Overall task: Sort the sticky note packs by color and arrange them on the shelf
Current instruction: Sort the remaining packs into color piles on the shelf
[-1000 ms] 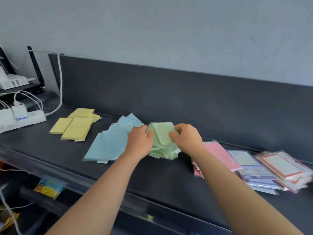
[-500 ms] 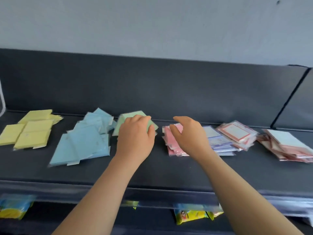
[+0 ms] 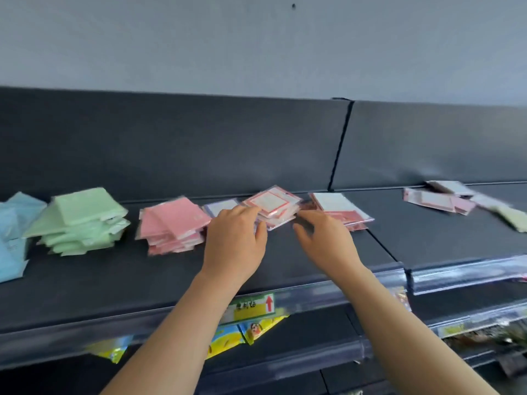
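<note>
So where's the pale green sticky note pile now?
In the head view, the green pile lies left on the dark shelf, between light blue packs and pink packs.

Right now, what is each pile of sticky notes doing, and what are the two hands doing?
blue packs, lying spread, partly out of view.
green stack, piled unevenly, untouched.
pink stack, piled, untouched.
red-bordered stack, piled, between both hands.
left hand, at that stack's left edge, grip unclear.
right hand, open, fingers near its right edge.
loose packs, scattered far right, colours mixed.
</note>
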Action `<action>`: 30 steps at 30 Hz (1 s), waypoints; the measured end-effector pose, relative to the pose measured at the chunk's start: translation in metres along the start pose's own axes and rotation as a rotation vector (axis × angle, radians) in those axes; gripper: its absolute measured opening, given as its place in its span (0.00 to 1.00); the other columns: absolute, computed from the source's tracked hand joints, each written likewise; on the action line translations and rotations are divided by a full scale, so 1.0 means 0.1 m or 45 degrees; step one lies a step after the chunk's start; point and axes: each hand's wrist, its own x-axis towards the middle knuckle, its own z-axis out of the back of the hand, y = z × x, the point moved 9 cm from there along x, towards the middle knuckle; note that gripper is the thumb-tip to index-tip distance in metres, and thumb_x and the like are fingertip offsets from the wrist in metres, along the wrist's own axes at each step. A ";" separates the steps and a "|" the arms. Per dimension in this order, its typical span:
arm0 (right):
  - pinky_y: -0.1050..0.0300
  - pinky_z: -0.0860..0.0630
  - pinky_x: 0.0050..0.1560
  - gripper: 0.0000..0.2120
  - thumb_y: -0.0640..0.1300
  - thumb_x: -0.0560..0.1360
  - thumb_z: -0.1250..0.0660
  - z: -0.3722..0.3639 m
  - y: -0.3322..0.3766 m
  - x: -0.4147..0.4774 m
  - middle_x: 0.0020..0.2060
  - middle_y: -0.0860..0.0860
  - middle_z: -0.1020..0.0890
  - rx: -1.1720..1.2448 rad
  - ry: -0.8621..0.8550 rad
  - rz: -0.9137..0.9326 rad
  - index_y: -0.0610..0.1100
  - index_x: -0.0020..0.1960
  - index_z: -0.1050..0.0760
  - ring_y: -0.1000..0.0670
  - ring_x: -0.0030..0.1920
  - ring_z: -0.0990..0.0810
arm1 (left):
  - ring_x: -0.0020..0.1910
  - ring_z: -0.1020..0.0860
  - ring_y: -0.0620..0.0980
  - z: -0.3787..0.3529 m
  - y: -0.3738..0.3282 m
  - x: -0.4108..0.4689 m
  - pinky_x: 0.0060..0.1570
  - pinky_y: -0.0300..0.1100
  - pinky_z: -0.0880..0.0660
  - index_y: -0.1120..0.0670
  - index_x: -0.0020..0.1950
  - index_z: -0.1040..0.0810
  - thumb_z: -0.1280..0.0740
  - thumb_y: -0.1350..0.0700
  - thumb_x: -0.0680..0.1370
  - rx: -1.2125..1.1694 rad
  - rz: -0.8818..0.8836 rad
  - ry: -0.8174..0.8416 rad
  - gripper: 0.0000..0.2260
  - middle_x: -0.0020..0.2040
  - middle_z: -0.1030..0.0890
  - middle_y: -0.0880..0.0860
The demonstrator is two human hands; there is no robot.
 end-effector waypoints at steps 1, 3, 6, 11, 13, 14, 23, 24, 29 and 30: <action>0.52 0.25 0.51 0.12 0.45 0.78 0.37 0.10 -0.19 -0.02 0.55 0.47 0.18 -0.004 0.001 -0.017 0.43 0.58 0.21 0.45 0.55 0.22 | 0.51 0.23 0.57 -0.11 -0.17 0.01 0.50 0.49 0.27 0.55 0.60 0.20 0.37 0.54 0.79 -0.009 -0.007 0.007 0.12 0.54 0.17 0.54; 0.53 0.25 0.48 0.12 0.46 0.78 0.38 0.29 -0.56 -0.05 0.53 0.48 0.17 -0.024 -0.006 -0.050 0.44 0.57 0.21 0.45 0.52 0.21 | 0.54 0.23 0.57 -0.34 -0.50 0.04 0.53 0.49 0.27 0.53 0.62 0.20 0.38 0.53 0.80 -0.031 -0.015 0.032 0.14 0.57 0.18 0.53; 0.53 0.25 0.49 0.12 0.46 0.79 0.39 0.54 -1.09 -0.09 0.54 0.48 0.18 -0.064 -0.015 -0.074 0.44 0.58 0.21 0.45 0.53 0.22 | 0.55 0.23 0.56 -0.70 -0.97 0.08 0.54 0.48 0.28 0.53 0.61 0.20 0.38 0.53 0.80 -0.065 -0.042 0.055 0.13 0.57 0.18 0.51; 0.56 0.29 0.60 0.18 0.47 0.80 0.40 0.77 -1.87 -0.09 0.64 0.50 0.23 -0.086 0.021 -0.139 0.46 0.67 0.26 0.48 0.64 0.26 | 0.51 0.24 0.53 -1.26 -1.55 0.15 0.49 0.47 0.27 0.52 0.54 0.18 0.39 0.53 0.80 -0.075 -0.068 0.121 0.11 0.52 0.18 0.49; 0.57 0.30 0.61 0.18 0.47 0.80 0.40 0.83 -2.13 -0.05 0.66 0.51 0.24 -0.084 0.014 -0.160 0.46 0.68 0.27 0.49 0.65 0.26 | 0.51 0.24 0.53 -1.46 -1.73 0.22 0.49 0.47 0.28 0.52 0.55 0.19 0.39 0.54 0.80 -0.081 -0.085 0.153 0.11 0.51 0.18 0.49; 0.57 0.30 0.61 0.18 0.47 0.80 0.40 0.87 -2.24 -0.03 0.66 0.51 0.24 -0.086 0.011 -0.170 0.46 0.68 0.27 0.49 0.65 0.26 | 0.51 0.24 0.54 -1.56 -1.82 0.26 0.50 0.48 0.27 0.53 0.57 0.19 0.39 0.54 0.80 -0.091 -0.091 0.175 0.11 0.51 0.18 0.50; 0.56 0.32 0.62 0.18 0.47 0.79 0.39 1.07 -3.18 0.37 0.66 0.50 0.24 -0.154 -0.009 -0.309 0.46 0.68 0.27 0.47 0.65 0.27 | 0.56 0.24 0.55 -2.45 -2.39 0.69 0.55 0.47 0.28 0.52 0.67 0.25 0.41 0.51 0.81 -0.081 -0.157 0.352 0.15 0.58 0.20 0.50; 0.55 0.31 0.62 0.18 0.47 0.79 0.39 1.09 -3.28 0.42 0.66 0.50 0.24 -0.159 -0.010 -0.331 0.46 0.68 0.27 0.46 0.65 0.27 | 0.55 0.24 0.55 -2.55 -2.44 0.76 0.54 0.47 0.28 0.52 0.66 0.24 0.41 0.51 0.81 -0.073 -0.162 0.373 0.15 0.57 0.20 0.50; 0.55 0.31 0.61 0.18 0.46 0.79 0.39 1.20 -3.73 0.62 0.66 0.49 0.24 -0.188 -0.020 -0.390 0.46 0.68 0.26 0.45 0.64 0.26 | 0.55 0.26 0.54 -2.97 -2.71 1.06 0.54 0.47 0.29 0.53 0.63 0.24 0.42 0.51 0.81 -0.020 -0.182 0.465 0.14 0.56 0.21 0.50; 0.55 0.31 0.60 0.18 0.46 0.79 0.40 1.22 -3.82 0.65 0.66 0.49 0.24 -0.189 -0.022 -0.394 0.45 0.67 0.26 0.45 0.64 0.25 | 0.55 0.26 0.54 -3.05 -2.76 1.11 0.53 0.46 0.29 0.54 0.63 0.24 0.42 0.51 0.82 -0.008 -0.185 0.487 0.14 0.56 0.21 0.51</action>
